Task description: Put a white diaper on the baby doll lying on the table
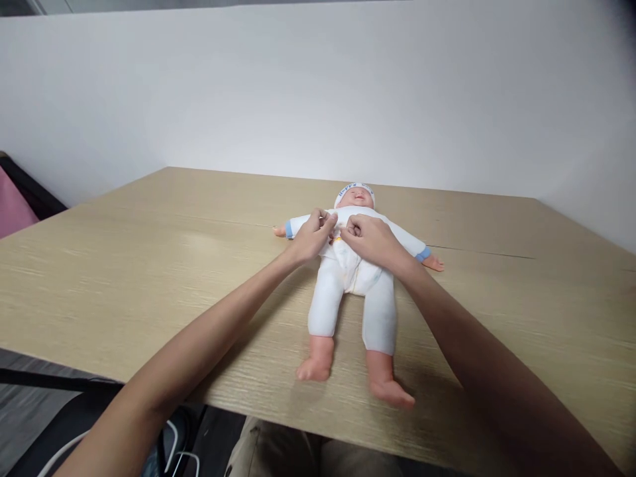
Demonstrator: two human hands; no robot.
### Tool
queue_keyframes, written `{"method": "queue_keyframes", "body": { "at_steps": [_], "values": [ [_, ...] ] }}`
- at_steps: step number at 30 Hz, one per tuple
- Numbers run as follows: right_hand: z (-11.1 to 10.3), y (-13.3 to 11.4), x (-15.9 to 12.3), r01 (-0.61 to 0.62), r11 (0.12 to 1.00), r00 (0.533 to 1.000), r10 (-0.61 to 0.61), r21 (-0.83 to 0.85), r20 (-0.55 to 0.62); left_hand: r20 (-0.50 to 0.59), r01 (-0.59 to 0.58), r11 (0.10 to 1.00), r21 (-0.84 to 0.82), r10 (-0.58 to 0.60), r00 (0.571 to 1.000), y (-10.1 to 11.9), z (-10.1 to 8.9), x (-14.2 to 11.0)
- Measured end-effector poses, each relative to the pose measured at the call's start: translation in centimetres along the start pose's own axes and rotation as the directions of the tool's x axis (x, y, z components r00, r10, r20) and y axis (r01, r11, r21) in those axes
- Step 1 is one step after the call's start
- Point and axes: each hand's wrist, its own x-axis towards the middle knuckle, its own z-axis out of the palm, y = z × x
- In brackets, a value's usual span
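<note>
A baby doll point(378, 318) lies face up on the wooden table, its head away from me, arms spread and feet towards me. It wears a white suit with blue cuffs and a white cap point(355, 187) with blue lettering. A white diaper point(352, 268) covers its hips, with a small yellow-orange mark near the upper edge. At the doll's belly, by the diaper's upper edge, my left hand point(317, 233) is closed with thumb and fingertips together. Close beside it on the right, my right hand point(370, 237) is closed with curled fingers. What the fingertips pinch is too small to make out.
The wooden table point(124, 278) has a narrow seam across it behind the hands. A white wall point(308, 93) rises at its far edge. Something pink and black point(17, 202) stands at the far left. Below the front edge are white cables point(173, 440) and my trousers point(278, 450).
</note>
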Motion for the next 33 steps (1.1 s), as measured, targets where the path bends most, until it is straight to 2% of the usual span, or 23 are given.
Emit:
{"method": "queue_keyframes", "body": {
  "at_steps": [2, 4, 6, 8, 9, 11, 13, 15, 17, 19, 23, 26, 29, 33],
  "values": [
    [0.1, 0.2, 0.1, -0.021, 0.999, 0.999, 0.022, 0.027, -0.047, -0.111, 0.032, 0.991, 0.126, -0.018, 0.994, 0.8, 0.3, -0.4],
    [0.2, 0.3, 0.1, 0.01, 0.999, 0.994, -0.004, 0.048, -0.113, -0.204, 0.045, 0.975, 0.219, 0.0, 0.979, 2.1, 0.7, -1.5],
    [0.2, 0.1, -0.2, 0.08, 0.995, 0.979, -0.067, 0.059, -0.195, -0.237, 0.016, 0.963, 0.268, 0.05, 0.97, 3.6, 1.0, -3.3],
    [-0.2, -0.6, -1.4, 0.16, 0.985, 0.952, -0.138, 0.059, -0.274, -0.215, -0.055, 0.946, 0.318, 0.128, 0.968, 5.0, 1.1, -5.9],
    [-0.6, -1.1, -2.4, 0.193, 0.979, 0.939, -0.165, 0.065, -0.3, -0.179, -0.102, 0.933, 0.345, 0.172, 0.969, 5.6, 1.1, -7.3],
    [-1.3, -2.2, -5.2, 0.24, 0.964, 0.933, -0.197, 0.111, -0.301, -0.04, -0.215, 0.894, 0.392, 0.25, 0.967, 6.3, 1.0, -10.1],
    [-2.0, -3.1, -8.5, 0.248, 0.947, 0.954, -0.202, 0.203, -0.223, 0.169, -0.327, 0.847, 0.419, 0.281, 0.945, 6.5, 0.5, -12.3],
    [-2.2, -3.2, -11.7, 0.212, 0.936, 0.977, -0.194, 0.28, -0.09, 0.361, -0.405, 0.806, 0.432, 0.257, 0.897, 6.1, 0.0, -13.5],
    [-2.0, -2.5, -13.9, 0.152, 0.951, 0.985, -0.167, 0.27, 0.035, 0.462, -0.434, 0.786, 0.44, 0.217, 0.86, 5.3, -0.6, -13.8],
    [-1.7, -1.3, -14.9, 0.1, 0.982, 0.99, -0.115, 0.162, 0.086, 0.462, -0.411, 0.799, 0.438, 0.192, 0.866, 4.3, -1.1, -13.4],
    [-1.4, 0.5, -14.1, 0.009, 1.0, 0.999, -0.009, -0.017, 0.045, 0.335, -0.249, 0.889, 0.384, 0.116, 0.935, 3.0, -1.2, -11.9],
    [-1.2, 0.3, -13.2, -0.035, 0.995, 0.998, 0.04, -0.098, 0.049, 0.271, -0.169, 0.884, 0.435, 0.051, 0.961, 2.7, -0.4, -10.8],
    [-0.6, -0.4, -13.3, -0.04, 0.976, 0.998, 0.051, -0.214, 0.048, 0.245, -0.194, 0.831, 0.522, 0.071, 0.967, 2.4, 0.7, -10.1],
    [0.5, -0.7, -14.1, -0.038, 0.968, 0.999, 0.041, -0.249, 0.009, 0.238, -0.238, 0.817, 0.525, 0.128, 0.963, 1.9, 1.3, -9.7]
  ]
}}
